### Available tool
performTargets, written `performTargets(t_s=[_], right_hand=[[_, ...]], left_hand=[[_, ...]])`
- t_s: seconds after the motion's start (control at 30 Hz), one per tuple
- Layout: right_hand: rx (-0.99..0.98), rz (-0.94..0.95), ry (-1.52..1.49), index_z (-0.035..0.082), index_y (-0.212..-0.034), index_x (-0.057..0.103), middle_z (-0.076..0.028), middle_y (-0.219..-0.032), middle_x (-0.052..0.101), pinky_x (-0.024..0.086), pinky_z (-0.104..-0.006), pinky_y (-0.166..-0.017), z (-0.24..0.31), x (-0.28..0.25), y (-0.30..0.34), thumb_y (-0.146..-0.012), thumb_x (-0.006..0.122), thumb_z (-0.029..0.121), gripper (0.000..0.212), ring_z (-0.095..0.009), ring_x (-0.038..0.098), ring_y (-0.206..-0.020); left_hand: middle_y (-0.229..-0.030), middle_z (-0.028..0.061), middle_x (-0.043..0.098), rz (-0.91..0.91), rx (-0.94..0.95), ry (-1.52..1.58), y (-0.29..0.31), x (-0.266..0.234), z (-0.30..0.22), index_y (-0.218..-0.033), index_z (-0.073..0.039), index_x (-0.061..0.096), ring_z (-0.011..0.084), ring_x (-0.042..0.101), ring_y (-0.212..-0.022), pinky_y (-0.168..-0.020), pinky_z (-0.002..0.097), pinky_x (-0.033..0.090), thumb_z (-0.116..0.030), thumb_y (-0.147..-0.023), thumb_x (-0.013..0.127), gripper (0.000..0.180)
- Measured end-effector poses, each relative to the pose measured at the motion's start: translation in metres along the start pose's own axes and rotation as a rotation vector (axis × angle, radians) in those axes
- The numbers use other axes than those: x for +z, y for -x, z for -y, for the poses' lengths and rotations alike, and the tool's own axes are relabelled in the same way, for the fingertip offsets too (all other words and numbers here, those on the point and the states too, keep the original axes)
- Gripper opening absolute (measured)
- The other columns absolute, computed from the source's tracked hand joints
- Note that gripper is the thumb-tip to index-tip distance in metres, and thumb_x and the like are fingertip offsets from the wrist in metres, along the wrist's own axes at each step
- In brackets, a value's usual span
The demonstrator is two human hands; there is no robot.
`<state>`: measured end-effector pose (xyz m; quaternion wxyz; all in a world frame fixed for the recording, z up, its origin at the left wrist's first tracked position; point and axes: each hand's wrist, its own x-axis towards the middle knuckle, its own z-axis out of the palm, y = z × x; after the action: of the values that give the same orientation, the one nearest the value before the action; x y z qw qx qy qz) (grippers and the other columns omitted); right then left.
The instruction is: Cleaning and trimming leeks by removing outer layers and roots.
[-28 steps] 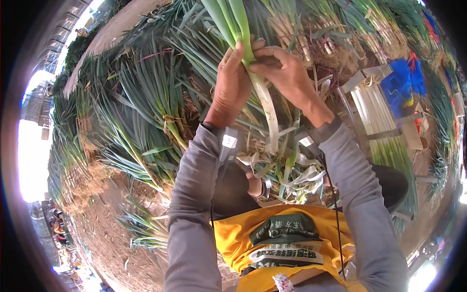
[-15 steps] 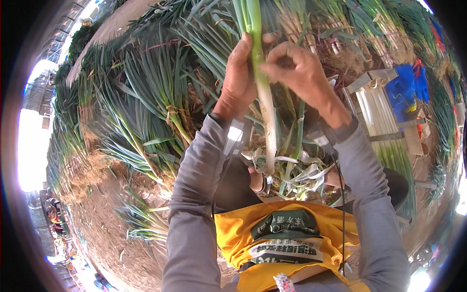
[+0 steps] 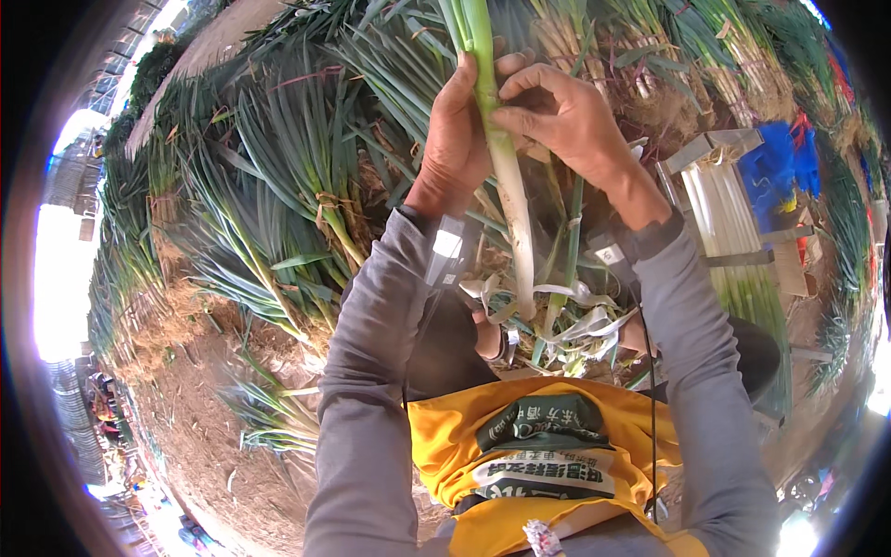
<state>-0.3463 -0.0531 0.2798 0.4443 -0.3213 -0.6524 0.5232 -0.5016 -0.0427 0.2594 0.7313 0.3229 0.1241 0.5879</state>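
A large green onion [image 3: 512, 200] hangs before me, its green leaves up and its white end pointing down, slightly to the right. My left hand [image 3: 455, 135] is wrapped round its green upper part, thumb lying along the stalk. From the other side my right hand [image 3: 577, 121] pinches with thumb and forefinger at the stalk, where the green turns pale. Whether a loose skin is between those fingertips, I cannot make out. Beneath the white end lies a heap of peeled skins and leaves [image 3: 589, 330] between my legs.
Bundles of unpeeled green onions [image 3: 297, 153] with long leaves lie to the left; more rooty bundles [image 3: 640, 74] lie at the far right. White peeled stalks [image 3: 719, 209] rest in a metal frame [image 3: 715, 148] on the right, beside a blue sheet [image 3: 770, 176]. A small bunch [image 3: 269, 408] lies on bare soil.
The onion's white lower end has swung slightly right and up. My right hand's fingers, blurred before, now close on the stalk. The left hand keeps its hold.
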Motion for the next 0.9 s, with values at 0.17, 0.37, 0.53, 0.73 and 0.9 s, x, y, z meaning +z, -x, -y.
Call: performTargets(t_s=[0.17,0.37,0.53,0.73,0.9], right_hand=[[-0.128,0.039,0.093,-0.001,-0.104,0.063,-0.003,-0.091,0.066,0.054,-0.0239,-0.062,-0.001,-0.006,-0.002,-0.09,0.076,0.007,0.02,-0.009,0.065,-0.075],[-0.121,-0.114,0.115,0.001,-0.1,0.064,-0.004,-0.09,0.067,0.055,-0.024,-0.065,0.009,0.016,0.023,-0.09,0.074,0.007,0.016,-0.008,0.065,-0.077],[-0.231,-0.303,0.178,0.003,-0.101,0.064,-0.004,-0.092,0.068,0.055,-0.0218,-0.065,0.003,0.008,0.039,-0.09,0.073,0.009,0.014,-0.006,0.065,-0.077],[-0.151,-0.268,0.207,0.0,-0.12,0.065,-0.006,-0.102,0.07,0.057,-0.0261,-0.077,-0.007,0.001,0.037,-0.092,0.073,0.013,0.032,-0.011,0.067,-0.087],[0.046,-0.257,0.582,-0.002,-0.124,0.066,-0.017,-0.111,0.073,0.055,-0.0356,-0.083,-0.025,0.013,0.003,-0.092,0.073,0.033,0.047,-0.023,0.07,-0.095]], left_hand=[[-0.121,0.0122,0.062,-0.007,0.003,-0.051,0.001,0.006,0.005,-0.133,-0.004,0.05,0.0278,0.065,-0.109,-0.098,0.0426,0.055,-0.052,-0.102,0.051,0.057],[-0.143,0.0196,0.052,-0.008,-0.02,-0.131,0.001,0.001,0.008,-0.146,-0.002,0.04,0.0286,0.054,-0.129,-0.112,0.0423,0.045,-0.042,-0.108,0.042,0.055],[-0.109,0.0156,0.067,-0.042,0.107,-0.129,-0.006,0.003,0.008,-0.128,-0.002,0.052,0.0273,0.068,-0.102,-0.092,0.0436,0.056,-0.026,-0.103,0.057,0.035],[-0.12,0.0167,0.064,-0.115,0.13,-0.235,-0.01,-0.016,-0.015,-0.133,-0.002,0.049,0.0248,0.064,-0.104,-0.092,0.0399,0.053,-0.021,-0.102,0.057,0.036],[-0.118,0.0186,0.066,-0.312,-0.036,-0.66,0.012,0.003,-0.024,-0.131,-0.002,0.06,0.0224,0.065,-0.1,-0.087,0.039,0.054,-0.011,-0.099,0.052,0.034]])
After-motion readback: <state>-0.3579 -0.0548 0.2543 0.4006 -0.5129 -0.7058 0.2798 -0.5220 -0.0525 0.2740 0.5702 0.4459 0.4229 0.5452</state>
